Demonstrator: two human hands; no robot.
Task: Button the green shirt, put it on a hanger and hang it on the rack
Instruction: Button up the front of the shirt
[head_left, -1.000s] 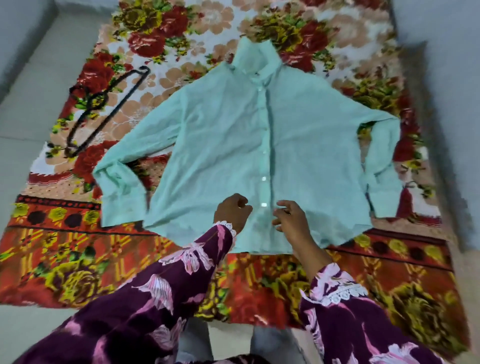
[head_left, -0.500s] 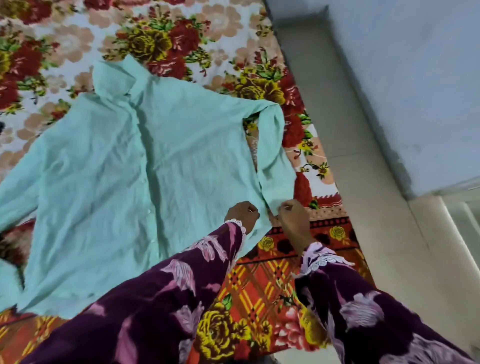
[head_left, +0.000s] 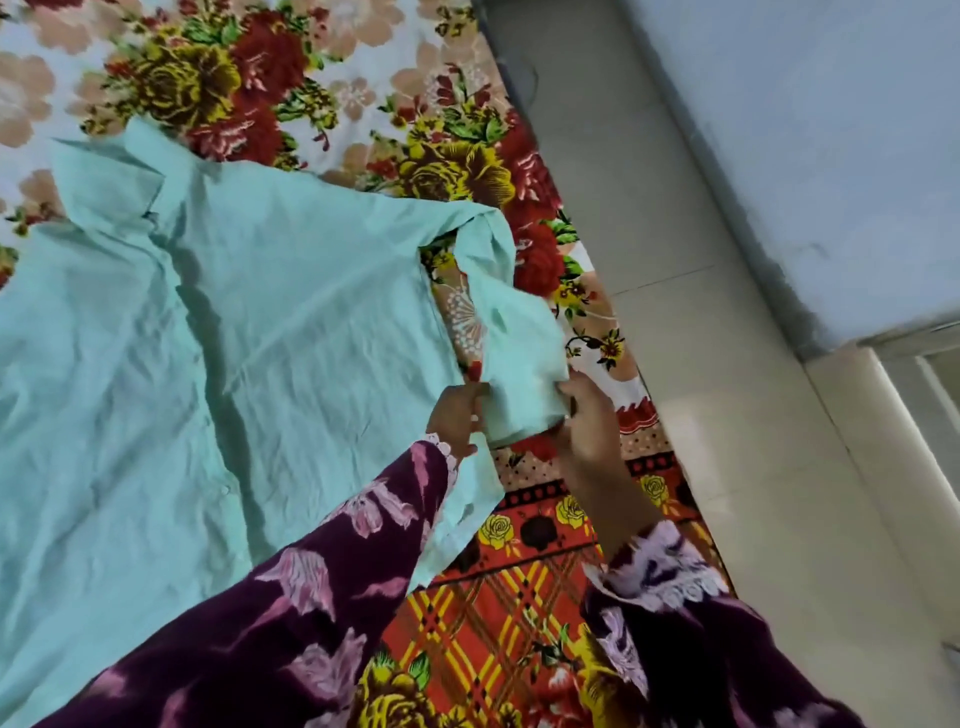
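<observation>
The green shirt (head_left: 218, 364) is spread front-up on the floral blanket (head_left: 519, 613), toward its right edge. Its folded-back cuff (head_left: 524, 379) is pinched between the left hand (head_left: 457, 415) and right hand (head_left: 587, 415), fingers closed on cloth, presumably so it can be buttoned.

My left hand (head_left: 457, 413) and right hand (head_left: 589, 415) both reach forward, close together, fingers curled shut on the shirt cuff (head_left: 522, 387) between them. Both forearms in purple floral sleeves, extended.
</observation>
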